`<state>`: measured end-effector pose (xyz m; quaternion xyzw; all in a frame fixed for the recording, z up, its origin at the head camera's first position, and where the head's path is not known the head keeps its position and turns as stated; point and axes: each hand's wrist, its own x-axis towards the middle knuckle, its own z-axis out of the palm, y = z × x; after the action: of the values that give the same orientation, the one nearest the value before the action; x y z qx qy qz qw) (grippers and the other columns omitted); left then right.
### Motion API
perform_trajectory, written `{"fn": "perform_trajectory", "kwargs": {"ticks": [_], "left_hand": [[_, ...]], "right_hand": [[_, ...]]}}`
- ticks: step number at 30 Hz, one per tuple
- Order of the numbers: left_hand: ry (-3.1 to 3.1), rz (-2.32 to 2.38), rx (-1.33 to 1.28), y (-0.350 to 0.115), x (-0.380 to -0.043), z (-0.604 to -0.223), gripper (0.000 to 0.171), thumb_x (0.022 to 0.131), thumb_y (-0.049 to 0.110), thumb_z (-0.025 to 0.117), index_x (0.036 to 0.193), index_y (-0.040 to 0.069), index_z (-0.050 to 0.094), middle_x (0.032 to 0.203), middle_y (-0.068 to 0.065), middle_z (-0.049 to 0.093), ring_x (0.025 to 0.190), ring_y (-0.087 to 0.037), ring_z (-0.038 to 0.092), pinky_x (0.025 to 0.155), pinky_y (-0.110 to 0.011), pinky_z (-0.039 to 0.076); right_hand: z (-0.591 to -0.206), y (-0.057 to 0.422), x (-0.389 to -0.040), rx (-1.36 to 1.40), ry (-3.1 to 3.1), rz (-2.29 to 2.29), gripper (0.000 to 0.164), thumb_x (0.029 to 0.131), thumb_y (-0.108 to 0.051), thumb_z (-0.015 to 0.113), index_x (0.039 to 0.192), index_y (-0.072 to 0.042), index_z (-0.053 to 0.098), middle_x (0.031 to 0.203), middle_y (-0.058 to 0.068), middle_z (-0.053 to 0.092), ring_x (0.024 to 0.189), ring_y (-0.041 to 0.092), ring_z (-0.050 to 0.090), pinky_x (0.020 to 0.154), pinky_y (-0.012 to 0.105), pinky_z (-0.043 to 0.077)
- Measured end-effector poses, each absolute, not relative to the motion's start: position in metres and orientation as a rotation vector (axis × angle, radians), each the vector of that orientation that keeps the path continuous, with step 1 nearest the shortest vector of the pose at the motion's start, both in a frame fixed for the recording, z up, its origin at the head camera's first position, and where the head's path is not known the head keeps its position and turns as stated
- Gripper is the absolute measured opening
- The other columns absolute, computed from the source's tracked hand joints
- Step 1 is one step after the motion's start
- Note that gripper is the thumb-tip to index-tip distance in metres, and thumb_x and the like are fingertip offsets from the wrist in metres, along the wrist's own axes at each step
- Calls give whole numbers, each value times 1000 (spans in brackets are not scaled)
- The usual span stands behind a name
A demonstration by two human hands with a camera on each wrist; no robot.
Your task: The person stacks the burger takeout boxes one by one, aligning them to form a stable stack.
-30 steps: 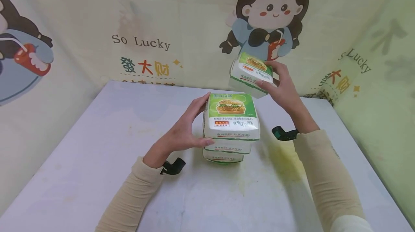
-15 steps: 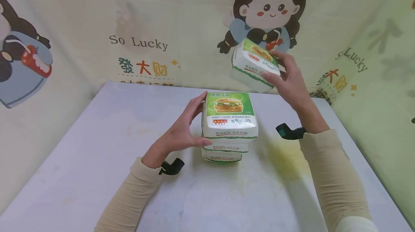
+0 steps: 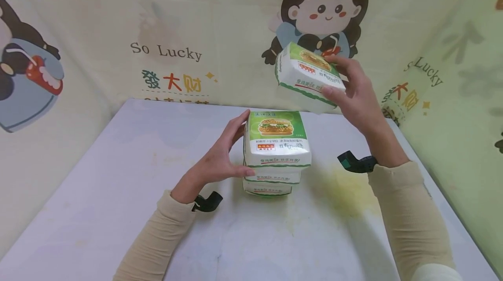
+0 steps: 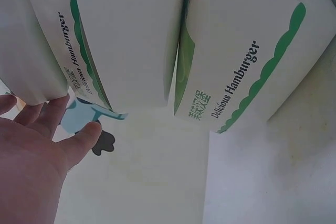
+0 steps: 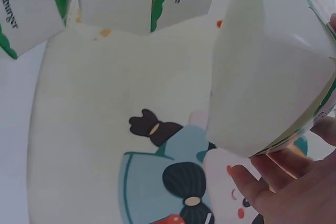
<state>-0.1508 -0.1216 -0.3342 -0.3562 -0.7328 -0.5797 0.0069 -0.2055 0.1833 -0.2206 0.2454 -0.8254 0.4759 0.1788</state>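
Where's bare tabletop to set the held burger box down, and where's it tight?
Bare table lies left of the left hand, along the near edge between both sleeves, and right of the stack under the right hand that grips the lifted box. It is crowded at the stack's left side, where fingers press.

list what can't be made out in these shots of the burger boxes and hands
- Lower boxes of the stack: head view, mostly hidden under the top box.
- Left hand: left wrist view, cut off by the frame edge; only fingertips show.
- Right hand: right wrist view, cut off at the corner, partly behind the held box.
- Small print on the lids: head view, too small to read.
- What is in the boxes: all are shut.
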Motion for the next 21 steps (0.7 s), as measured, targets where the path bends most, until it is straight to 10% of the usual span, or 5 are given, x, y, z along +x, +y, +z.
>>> {"fn": "perform_trajectory", "kwargs": {"ticks": [21], "left_hand": [[-2243,-1859,-1145,-121,-151,-339,112,75,34,86,159,28,12,162,5,18,149,-18,28,122,-55,22]], "right_hand": [[-218,172,-181,953,-2285,1252,62,81,-18,70,140,-18,51,141,-3,45,131,17,39,107,34,42]]}}
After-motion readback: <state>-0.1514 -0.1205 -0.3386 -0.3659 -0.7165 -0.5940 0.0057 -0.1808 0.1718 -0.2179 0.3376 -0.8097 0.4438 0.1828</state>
